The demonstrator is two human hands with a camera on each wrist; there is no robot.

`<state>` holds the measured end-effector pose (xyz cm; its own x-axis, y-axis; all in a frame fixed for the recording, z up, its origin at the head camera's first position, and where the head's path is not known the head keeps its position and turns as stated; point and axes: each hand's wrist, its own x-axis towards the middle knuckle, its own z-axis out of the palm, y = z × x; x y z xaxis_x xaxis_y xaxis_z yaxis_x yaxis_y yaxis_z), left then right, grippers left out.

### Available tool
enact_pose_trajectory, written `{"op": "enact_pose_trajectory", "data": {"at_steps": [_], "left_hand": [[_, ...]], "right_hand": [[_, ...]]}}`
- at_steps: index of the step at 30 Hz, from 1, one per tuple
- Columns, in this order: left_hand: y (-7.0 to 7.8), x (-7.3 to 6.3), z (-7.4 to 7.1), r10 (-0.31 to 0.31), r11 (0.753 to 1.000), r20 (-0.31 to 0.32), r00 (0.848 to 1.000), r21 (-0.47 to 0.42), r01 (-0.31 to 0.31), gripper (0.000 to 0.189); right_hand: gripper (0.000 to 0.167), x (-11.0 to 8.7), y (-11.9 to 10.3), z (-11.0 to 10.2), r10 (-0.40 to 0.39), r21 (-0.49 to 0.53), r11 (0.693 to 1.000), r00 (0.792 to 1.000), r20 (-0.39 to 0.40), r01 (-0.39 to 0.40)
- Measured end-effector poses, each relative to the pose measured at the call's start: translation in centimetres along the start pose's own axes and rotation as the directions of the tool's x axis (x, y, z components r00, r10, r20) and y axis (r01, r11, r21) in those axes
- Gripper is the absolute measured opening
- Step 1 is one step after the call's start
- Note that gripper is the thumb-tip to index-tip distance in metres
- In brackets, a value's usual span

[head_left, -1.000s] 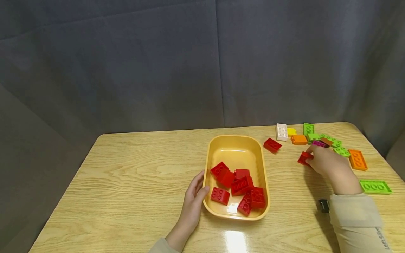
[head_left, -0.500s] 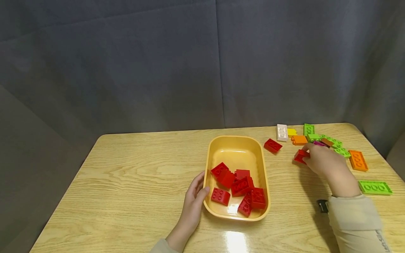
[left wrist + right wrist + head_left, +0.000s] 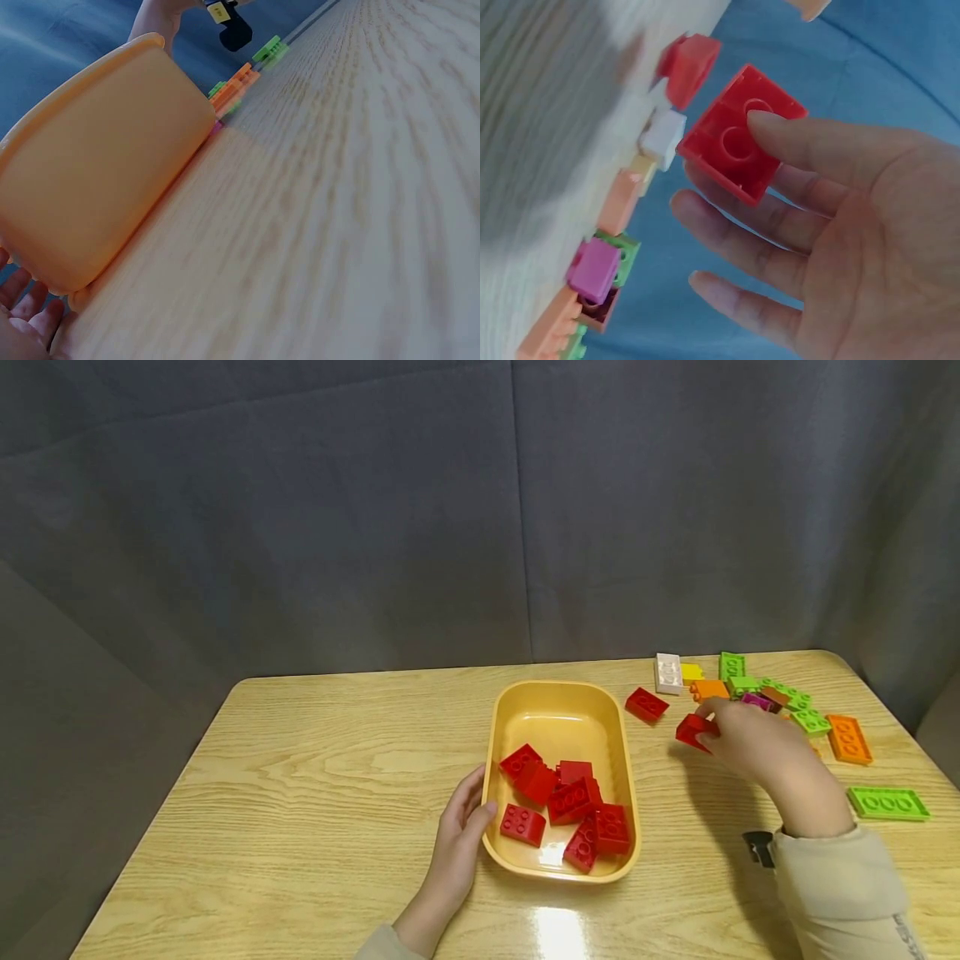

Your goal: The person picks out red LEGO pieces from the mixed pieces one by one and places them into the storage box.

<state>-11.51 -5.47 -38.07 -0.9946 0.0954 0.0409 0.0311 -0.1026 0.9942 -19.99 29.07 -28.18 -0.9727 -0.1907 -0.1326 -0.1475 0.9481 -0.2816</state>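
Thumb and fingers of my right hand [image 3: 757, 745] pinch a red toy brick [image 3: 695, 732] above the right part of the table. In the right wrist view the brick [image 3: 742, 135] shows its hollow underside, with the thumb across it and fingers behind. My left hand [image 3: 459, 827] holds the left side of a yellow plastic tray [image 3: 630, 777], thumb at the rim and fingers along the outer wall. Several red bricks [image 3: 522, 825] lie jumbled in the tray's nearer half. Another red brick [image 3: 647, 705] lies on the table just right of the tray.
Right of the tray lie a white brick [image 3: 668, 674], a yellow brick [image 3: 692, 673], orange bricks [image 3: 849, 739], a magenta brick [image 3: 756, 702] and several green bricks [image 3: 889, 803]. A grey curtain [image 3: 375, 527] hangs behind the wooden table [image 3: 300, 802].
My right hand has carried the red brick leftward and up off the table, toward the tray. The left hand and the tray have stayed put.
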Motion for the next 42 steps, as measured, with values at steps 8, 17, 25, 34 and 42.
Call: {"op": "enact_pose_trajectory", "data": {"at_steps": [8,17,25,34,42], "left_hand": [[0.0,0.0,0.0,-0.005,1.000,0.003,1.000,0.015,0.005,0.052],[0.0,0.0,0.0,-0.007,1.000,0.000,1.000,0.014,0.007,0.052],[0.0,0.0,0.0,-0.008,1.000,-0.005,1.000,0.022,0.008,0.052],[0.0,0.0,0.0,-0.005,1.000,0.000,1.000,0.019,0.005,0.052],[0.1,0.0,0.0,-0.004,1.000,-0.006,1.000,0.023,0.004,0.052]], "right_hand": [[0.028,-0.5,-2.0,-0.1,-0.093,0.021,0.995,0.995,-0.047,0.094],[0.035,-1.5,-4.3,-0.2,-0.177,-0.008,0.984,0.973,-0.148,0.178],[0.029,-2.3,-5.7,-0.5,-0.260,-0.053,0.965,0.934,-0.244,0.255],[0.031,-2.6,-6.8,-0.1,-0.306,-0.061,0.951,0.910,-0.279,0.302],[0.030,-2.6,-7.9,0.6,-0.394,-0.079,0.918,0.866,-0.309,0.389]]}}
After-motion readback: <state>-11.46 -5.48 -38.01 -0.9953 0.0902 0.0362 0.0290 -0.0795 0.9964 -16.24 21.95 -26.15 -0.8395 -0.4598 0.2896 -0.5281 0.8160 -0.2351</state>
